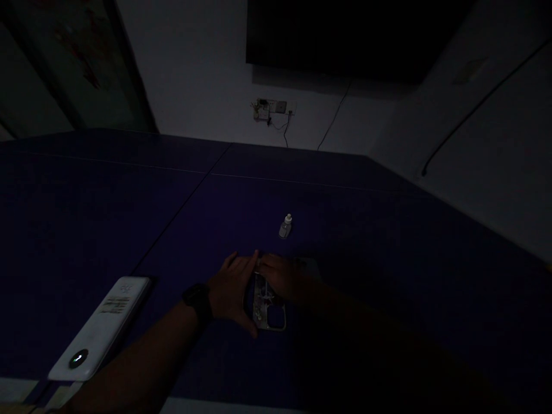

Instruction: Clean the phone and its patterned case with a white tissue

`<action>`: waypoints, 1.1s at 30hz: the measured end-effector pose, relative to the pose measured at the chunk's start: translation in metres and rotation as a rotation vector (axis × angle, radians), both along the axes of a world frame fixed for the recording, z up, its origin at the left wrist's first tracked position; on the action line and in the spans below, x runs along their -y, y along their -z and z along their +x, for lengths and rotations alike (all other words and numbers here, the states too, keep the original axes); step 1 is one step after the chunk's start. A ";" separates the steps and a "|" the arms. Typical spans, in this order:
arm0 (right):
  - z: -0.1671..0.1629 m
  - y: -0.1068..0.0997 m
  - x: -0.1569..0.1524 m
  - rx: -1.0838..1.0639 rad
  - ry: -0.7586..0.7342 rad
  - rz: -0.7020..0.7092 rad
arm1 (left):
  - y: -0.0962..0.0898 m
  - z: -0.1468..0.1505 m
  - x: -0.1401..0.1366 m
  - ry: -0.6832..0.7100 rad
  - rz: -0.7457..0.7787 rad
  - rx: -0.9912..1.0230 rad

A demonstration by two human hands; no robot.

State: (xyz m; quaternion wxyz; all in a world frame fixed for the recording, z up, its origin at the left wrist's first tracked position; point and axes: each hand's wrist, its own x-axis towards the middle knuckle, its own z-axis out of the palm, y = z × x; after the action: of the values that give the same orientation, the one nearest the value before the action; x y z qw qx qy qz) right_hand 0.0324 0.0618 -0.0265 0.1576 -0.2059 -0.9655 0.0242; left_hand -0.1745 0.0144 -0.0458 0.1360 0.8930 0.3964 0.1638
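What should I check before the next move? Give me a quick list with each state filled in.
1. Left hand at the phone case: ok, spread along its left side; firm contact cannot be told.
2. Right hand on the phone case: ok, over its far part; grip hidden.
3. Bottle apart from both hands: ok, beyond them on the blue table.
4. White device apart from the left hand: ok, off to the left, display lit.
5. Light: not ok, the scene is very dim.
6. Case undamaged: cannot tell, partly covered and dark.
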 end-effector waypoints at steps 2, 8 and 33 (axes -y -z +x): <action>0.002 0.000 0.016 0.013 -0.042 -0.010 | 0.002 0.000 0.000 -0.002 0.009 0.003; 0.017 -0.014 0.066 0.022 -0.155 -0.110 | 0.001 -0.001 0.000 0.005 0.015 -0.006; 0.010 0.000 0.017 -0.021 -0.096 -0.080 | 0.002 0.000 0.001 -0.006 0.015 0.029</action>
State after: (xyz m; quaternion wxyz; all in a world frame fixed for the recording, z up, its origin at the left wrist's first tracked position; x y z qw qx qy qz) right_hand 0.0426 0.0449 -0.0269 0.1581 -0.1651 -0.9708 0.0723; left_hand -0.1745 0.0137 -0.0474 0.1346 0.8903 0.3961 0.1799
